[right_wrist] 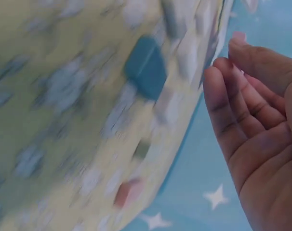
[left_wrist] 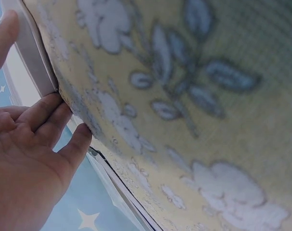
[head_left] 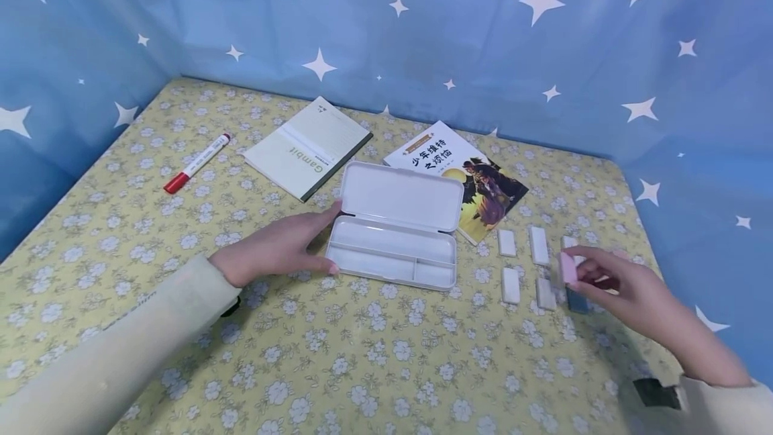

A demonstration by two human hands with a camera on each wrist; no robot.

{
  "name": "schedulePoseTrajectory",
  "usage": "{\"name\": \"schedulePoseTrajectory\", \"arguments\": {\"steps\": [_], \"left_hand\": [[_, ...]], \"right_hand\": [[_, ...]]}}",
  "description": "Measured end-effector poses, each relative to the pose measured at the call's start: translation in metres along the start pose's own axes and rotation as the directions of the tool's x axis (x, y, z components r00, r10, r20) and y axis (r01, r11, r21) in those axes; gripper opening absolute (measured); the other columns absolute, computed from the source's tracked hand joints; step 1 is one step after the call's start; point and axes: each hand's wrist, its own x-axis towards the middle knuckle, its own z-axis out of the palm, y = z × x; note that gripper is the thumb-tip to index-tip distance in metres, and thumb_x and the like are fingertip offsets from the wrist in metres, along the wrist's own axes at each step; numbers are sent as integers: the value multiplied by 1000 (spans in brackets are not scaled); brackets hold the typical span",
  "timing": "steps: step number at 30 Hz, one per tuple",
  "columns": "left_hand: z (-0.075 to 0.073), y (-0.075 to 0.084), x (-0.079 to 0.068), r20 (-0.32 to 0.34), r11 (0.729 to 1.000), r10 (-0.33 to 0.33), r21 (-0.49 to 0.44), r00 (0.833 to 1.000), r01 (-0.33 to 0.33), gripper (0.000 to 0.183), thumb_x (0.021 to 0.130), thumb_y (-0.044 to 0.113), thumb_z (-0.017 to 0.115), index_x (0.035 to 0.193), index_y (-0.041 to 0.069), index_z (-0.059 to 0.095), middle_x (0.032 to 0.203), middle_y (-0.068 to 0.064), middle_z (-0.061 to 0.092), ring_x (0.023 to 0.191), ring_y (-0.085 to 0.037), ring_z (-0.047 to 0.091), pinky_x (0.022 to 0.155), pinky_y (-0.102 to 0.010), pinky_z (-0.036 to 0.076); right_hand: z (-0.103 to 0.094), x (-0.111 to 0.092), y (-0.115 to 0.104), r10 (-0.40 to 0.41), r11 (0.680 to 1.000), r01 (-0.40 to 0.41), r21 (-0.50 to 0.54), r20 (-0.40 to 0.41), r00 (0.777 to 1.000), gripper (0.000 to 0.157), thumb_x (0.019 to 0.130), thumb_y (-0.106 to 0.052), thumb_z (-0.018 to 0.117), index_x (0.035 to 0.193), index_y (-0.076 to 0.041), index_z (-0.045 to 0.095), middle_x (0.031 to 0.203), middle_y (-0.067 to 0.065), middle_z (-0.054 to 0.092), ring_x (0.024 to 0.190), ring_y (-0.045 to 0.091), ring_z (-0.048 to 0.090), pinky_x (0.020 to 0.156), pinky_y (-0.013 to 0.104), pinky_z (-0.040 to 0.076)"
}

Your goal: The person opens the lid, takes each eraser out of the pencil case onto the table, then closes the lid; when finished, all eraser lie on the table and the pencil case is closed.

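A white pencil case [head_left: 374, 263] lies open, its lid [head_left: 401, 199] tilted back and its divided tray holding nothing. At its left end my left hand [head_left: 284, 247] holds the case, thumb at the front corner and fingers by the hinge. In the left wrist view, that hand [left_wrist: 33, 144] has its fingers along the case's side [left_wrist: 37, 57]. My right hand [head_left: 622, 284] pinches a pink eraser [head_left: 568, 268] above a group of erasers. Several white erasers [head_left: 539, 246] lie in rows there, beside a blue eraser [head_left: 577, 301] partly hidden under the hand.
Behind the case lie a notebook [head_left: 302, 146] and an illustrated book [head_left: 483, 186], the latter partly covered by the lid. A red-capped marker [head_left: 199, 163] is at the far left. In the right wrist view, a reddish block [right_wrist: 128, 192] and a dark block [right_wrist: 141, 149] appear blurred.
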Motion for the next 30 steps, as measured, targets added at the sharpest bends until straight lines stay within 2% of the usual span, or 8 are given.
{"name": "schedulePoseTrajectory", "arguments": {"steps": [4,11,16,20,30], "left_hand": [[-1,2,1,0,1000,0,5,1000,0,115,90,42,81,168,3,6,168,-23,34,153,-41,40,124,-55,39],[-2,3,2,-1,1000,9,2,1000,-9,115,90,42,82,168,3,6,169,-22,33,154,-40,39,124,-55,39],[-1,2,1,-7,1000,9,10,1000,-9,116,90,42,82,167,1,6,169,-22,32,154,-40,39,124,-55,39],[0,1,1,-12,1000,10,6,1000,-10,117,89,42,83,167,1,7,169,-23,32,154,-41,39,125,-55,38],[1,0,2,-15,1000,20,13,1000,-20,116,89,43,82,167,0,7,168,-25,34,153,-42,40,125,-55,38]], "right_hand": [[-2,-21,15,53,998,-53,27,-1,999,54,87,10,77,138,3,61,90,-8,68,83,-12,61,65,10,54],[-2,-46,38,120,991,-123,51,68,990,53,85,13,76,135,6,59,86,-16,66,80,-13,59,58,17,53],[-1,-52,46,119,992,-122,27,101,988,55,83,17,75,134,8,59,84,-14,66,76,-11,58,56,19,51],[1,-54,48,169,986,-167,-22,145,975,53,86,10,76,136,7,59,84,-16,65,75,-11,57,56,21,51],[1,-55,55,194,976,-209,62,199,961,50,90,6,75,135,15,54,86,-17,65,75,-9,59,58,21,51]]}}
